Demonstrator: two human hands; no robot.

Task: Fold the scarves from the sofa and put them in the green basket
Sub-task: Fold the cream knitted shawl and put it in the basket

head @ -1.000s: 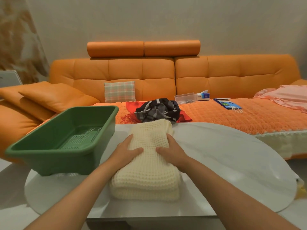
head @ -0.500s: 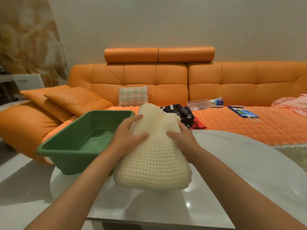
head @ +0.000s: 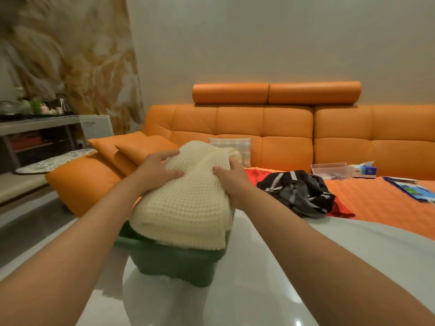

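Observation:
A folded cream waffle-knit scarf (head: 188, 203) hangs over the green basket (head: 174, 262), hiding most of the basket's opening. My left hand (head: 156, 169) grips the scarf's upper left side, thumb on top. My right hand (head: 231, 182) grips its upper right side. The basket stands at the left end of the white table (head: 306, 267). On the orange sofa (head: 282, 142) lies a crumpled black scarf with white stripes (head: 299, 192), on top of a red scarf (head: 341, 209).
A checked cushion (head: 237, 147) and orange pillows (head: 138, 147) sit on the sofa's left. A clear plastic box (head: 329, 169), a tissue pack (head: 363, 170) and blue papers (head: 409, 188) lie further right. A grey shelf unit (head: 35, 135) stands at far left.
Both hands lifted the folded cream scarf off the table and carried it left, over the green basket. The view swung left with it.

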